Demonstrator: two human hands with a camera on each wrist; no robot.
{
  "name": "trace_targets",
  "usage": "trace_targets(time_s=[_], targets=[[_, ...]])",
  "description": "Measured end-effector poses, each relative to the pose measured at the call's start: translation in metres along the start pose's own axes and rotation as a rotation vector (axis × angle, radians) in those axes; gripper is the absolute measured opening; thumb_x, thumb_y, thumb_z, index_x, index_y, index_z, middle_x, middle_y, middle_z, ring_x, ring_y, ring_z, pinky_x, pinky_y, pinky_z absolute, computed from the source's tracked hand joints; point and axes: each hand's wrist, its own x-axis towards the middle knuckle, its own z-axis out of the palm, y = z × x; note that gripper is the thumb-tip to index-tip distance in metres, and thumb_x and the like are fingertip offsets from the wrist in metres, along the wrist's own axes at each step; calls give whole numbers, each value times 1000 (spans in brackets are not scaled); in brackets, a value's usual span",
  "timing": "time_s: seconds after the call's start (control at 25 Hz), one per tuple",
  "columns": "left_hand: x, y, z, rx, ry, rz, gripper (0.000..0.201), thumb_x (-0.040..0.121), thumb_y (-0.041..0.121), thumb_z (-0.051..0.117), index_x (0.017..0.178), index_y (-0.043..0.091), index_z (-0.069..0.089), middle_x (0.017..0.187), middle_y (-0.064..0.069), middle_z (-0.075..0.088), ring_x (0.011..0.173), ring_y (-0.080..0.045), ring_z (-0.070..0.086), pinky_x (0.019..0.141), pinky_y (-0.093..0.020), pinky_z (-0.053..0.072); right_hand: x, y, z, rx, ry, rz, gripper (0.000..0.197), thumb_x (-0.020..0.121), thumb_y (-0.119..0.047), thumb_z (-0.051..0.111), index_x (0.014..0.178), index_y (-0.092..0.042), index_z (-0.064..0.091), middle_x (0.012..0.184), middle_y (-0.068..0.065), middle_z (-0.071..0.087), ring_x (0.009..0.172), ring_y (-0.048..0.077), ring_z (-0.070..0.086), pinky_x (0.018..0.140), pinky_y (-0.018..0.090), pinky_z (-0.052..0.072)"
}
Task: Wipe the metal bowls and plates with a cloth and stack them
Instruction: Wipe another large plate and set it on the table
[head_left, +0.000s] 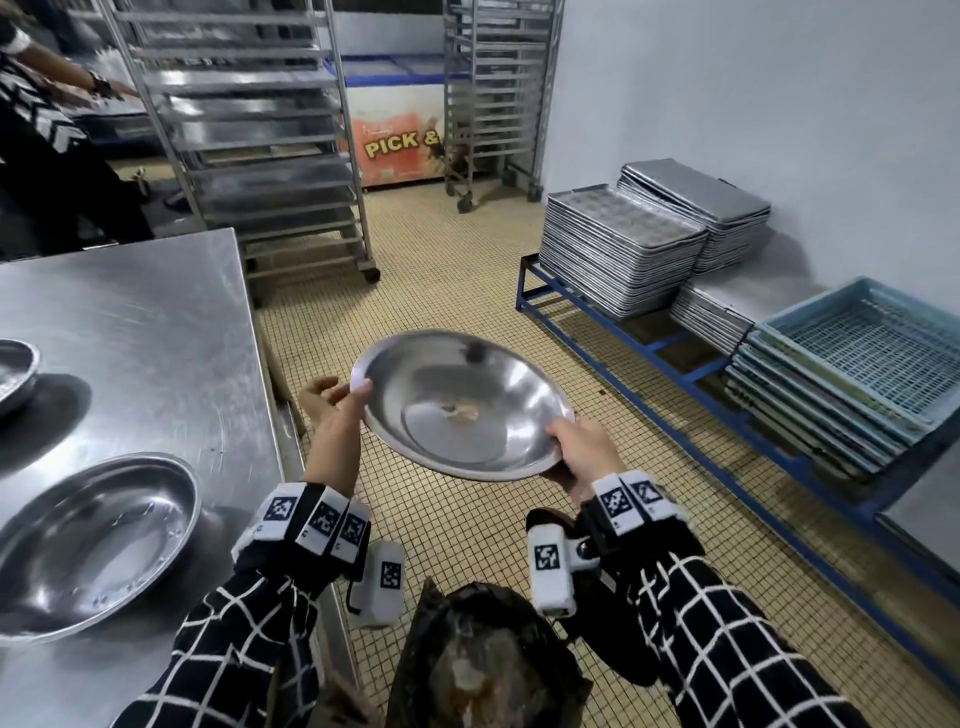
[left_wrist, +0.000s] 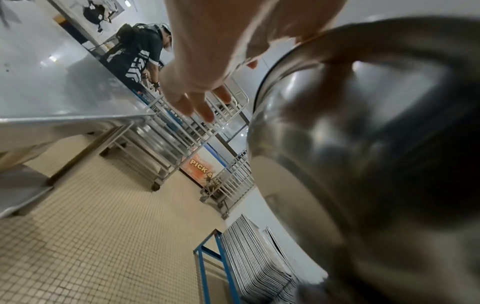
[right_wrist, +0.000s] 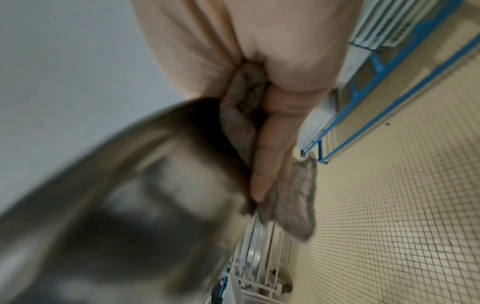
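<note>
Metal bowl (head_left: 462, 410), right hand (head_left: 584, 449) pinching its rim with cloth (right_wrist: 298, 205), left hand (head_left: 332, 421) spread, thumb touching opposite rim.

Bowl (head_left: 462, 410) right of table (head_left: 130, 312); cloth (right_wrist: 298, 205) apparently under bowl; tray stacks (head_left: 618, 244) right.

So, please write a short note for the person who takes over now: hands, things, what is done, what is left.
Left hand: thumb on the rim of the round metal bowl, fingers loose.
Right hand: grips the opposite rim together with the grey cloth.
On the steel table: one metal bowl near, another metal bowl farther back, apart.
Done: unclear; no stack is visible.
Left: wipe the held bowl, stack all.
</note>
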Motion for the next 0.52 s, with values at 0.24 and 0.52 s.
trace_targets(time_s=[0.24, 0.52], targets=[[-32, -8, 27, 120, -333, -215, 62, 84, 30, 67, 134, 7, 38, 101, -10, 71, 89, -18, 71, 73, -27, 57, -26, 1, 27, 19, 231, -345, 14, 96, -21, 45, 105, -12, 51, 93, 6, 61, 75, 14, 60, 60, 25, 49], [-30, 8, 23, -115, -110, -160, 36, 91, 5, 53, 119, 26, 45, 102, -11, 63, 89, -29, 67, 79, -46, 57, -19, 8, 28, -156, 61, -323, 40, 97, -52, 34, 106, -17, 51, 94, -1, 62, 86, 12, 61, 65, 23, 46]])
